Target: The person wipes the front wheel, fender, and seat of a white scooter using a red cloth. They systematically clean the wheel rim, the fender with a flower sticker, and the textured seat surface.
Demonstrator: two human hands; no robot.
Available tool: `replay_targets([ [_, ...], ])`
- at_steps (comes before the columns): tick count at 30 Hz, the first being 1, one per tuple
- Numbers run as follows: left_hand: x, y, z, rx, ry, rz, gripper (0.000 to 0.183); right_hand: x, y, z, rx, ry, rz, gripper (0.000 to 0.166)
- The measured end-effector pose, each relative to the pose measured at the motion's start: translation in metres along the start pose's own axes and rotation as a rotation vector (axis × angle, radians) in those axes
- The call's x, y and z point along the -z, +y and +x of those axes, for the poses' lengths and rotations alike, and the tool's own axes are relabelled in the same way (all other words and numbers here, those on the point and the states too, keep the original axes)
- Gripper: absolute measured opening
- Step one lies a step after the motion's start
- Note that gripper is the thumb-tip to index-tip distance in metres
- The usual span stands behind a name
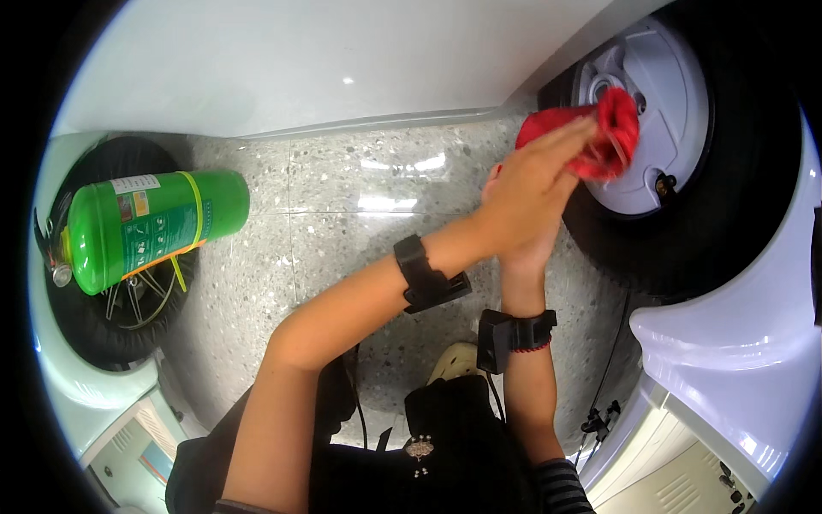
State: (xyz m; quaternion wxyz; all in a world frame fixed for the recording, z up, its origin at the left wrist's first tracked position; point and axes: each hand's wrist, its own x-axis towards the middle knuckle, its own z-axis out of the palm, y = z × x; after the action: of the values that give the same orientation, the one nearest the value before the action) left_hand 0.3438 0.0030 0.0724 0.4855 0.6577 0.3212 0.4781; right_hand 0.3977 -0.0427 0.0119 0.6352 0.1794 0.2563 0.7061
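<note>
Both hands are together right of the middle, beside a scooter's wheel with a pale silver hub (664, 122) and black tyre (738, 186). My left hand (533, 186) lies across my right, its fingers blurred and reaching onto a red cloth (559, 125). Beneath it, my right hand (533, 247) is mostly covered, and how its fingers lie cannot be told. The bunched cloth overlaps the hub's left part; whether it touches the metal is unclear. Each wrist wears a black strap with a small box.
A green fire extinguisher (154, 225) is at the left, over a spoked wheel with a black tyre (122, 327). Pale body panels (289, 58) span the top. Another glossy panel (719, 360) stands at the right. Speckled floor tiles (244, 257) lie between; thin cables hang near my wrists.
</note>
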Motion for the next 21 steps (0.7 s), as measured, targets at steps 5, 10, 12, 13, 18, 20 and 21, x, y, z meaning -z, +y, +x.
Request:
replay_targets([
  [5,-0.002,0.014,0.039,-0.068,0.022,-0.138,0.035,-0.023,0.000,0.005,0.224,0.066,-0.729,0.041],
  [10,-0.026,0.010,0.059,-0.378,0.140,0.152,0.038,-0.041,0.010,0.013,0.165,0.097,-0.466,0.038],
  [12,-0.027,0.008,0.050,-0.372,0.112,0.173,0.038,-0.033,0.010,0.013,0.081,0.068,-0.366,0.036],
  [13,-0.027,0.009,0.044,-0.369,0.098,0.188,0.038,-0.027,0.010,0.015,0.062,0.051,-0.291,0.035],
  [18,-0.022,0.014,0.017,-0.328,0.005,0.164,0.039,0.003,0.010,0.016,-0.009,-0.025,-0.163,0.033],
  [20,-0.014,0.011,0.011,-0.281,-0.025,0.142,0.038,0.005,0.017,0.015,-0.007,0.090,-0.153,0.028],
  [21,-0.008,0.008,0.009,-0.252,-0.049,0.127,0.037,0.005,0.019,0.014,0.002,0.145,-0.156,0.026],
])
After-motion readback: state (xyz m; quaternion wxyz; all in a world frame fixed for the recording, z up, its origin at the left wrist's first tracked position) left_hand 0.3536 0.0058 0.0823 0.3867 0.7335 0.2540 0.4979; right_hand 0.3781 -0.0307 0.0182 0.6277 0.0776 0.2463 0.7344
